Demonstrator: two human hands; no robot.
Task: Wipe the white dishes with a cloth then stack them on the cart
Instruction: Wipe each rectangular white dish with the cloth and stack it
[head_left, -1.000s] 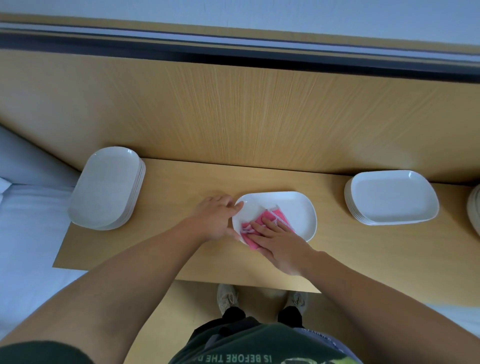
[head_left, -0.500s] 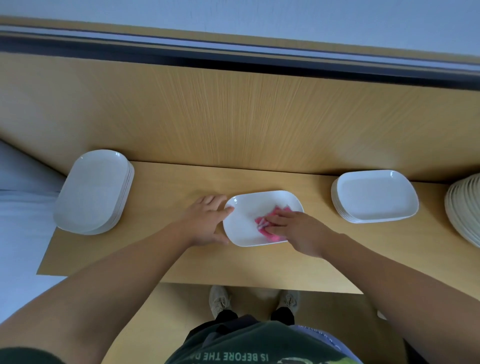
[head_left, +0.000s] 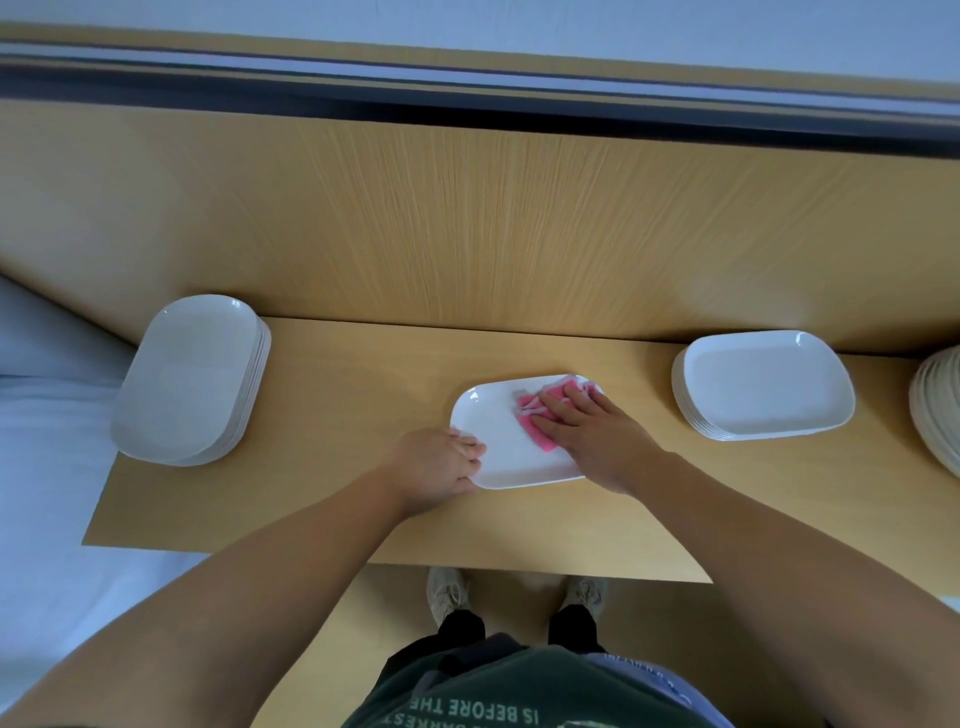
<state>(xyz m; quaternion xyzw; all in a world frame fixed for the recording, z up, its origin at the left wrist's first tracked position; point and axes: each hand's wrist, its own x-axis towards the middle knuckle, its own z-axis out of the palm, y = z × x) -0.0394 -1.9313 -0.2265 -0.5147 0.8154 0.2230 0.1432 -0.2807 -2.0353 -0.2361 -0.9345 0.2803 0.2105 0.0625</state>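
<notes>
Since half a second ago the pink cloth has slid from the middle of the white dish up to its far right corner, and the right hand has gone with it. That hand lies flat on the cloth, its fingers straight and close together, pressing it against the dish rather than gripping it. The left hand has shifted to the dish's near left corner, where its fingers curl over the rim and its thumb sits at the near edge, pinching the dish steady.

The dish rests flat on the wooden tabletop, about midway along it. A stack of oval white dishes stands well apart to the left, by the tabletop's end. A stack of rectangular white dishes stands to the right, and beyond it a third pile is cut off by the frame's edge. Below the tabletop's near edge a pair of pale shoes shows.
</notes>
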